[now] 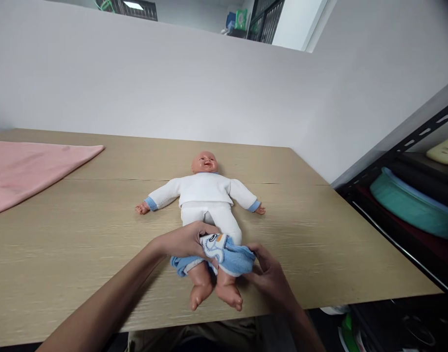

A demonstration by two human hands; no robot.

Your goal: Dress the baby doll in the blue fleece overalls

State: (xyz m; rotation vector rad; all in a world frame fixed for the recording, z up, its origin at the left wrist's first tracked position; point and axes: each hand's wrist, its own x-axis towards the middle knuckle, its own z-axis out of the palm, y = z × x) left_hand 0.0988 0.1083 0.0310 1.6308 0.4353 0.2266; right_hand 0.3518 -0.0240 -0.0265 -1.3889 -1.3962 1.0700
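Note:
A baby doll (pixel 205 188) lies on its back on the wooden table, feet towards me, in a white top with blue cuffs and white cloth on its upper legs. Blue doll pants (pixel 235 256) with a white and orange animal print are bunched around its lower legs, and both bare feet stick out below. My left hand (pixel 190 239) is closed on the pants between the legs, some of its fingers hidden by the cloth. On the other side, my right hand (pixel 266 269) pinches the pants' outer edge beside the doll's leg on the right.
A pink cloth (pixel 33 166) lies flat at the left of the table (pixel 117 166). White walls stand behind it. At the right, a black metal shelf (pixel 392 151) holds a teal basin (pixel 411 203). The table's front edge is close to my body.

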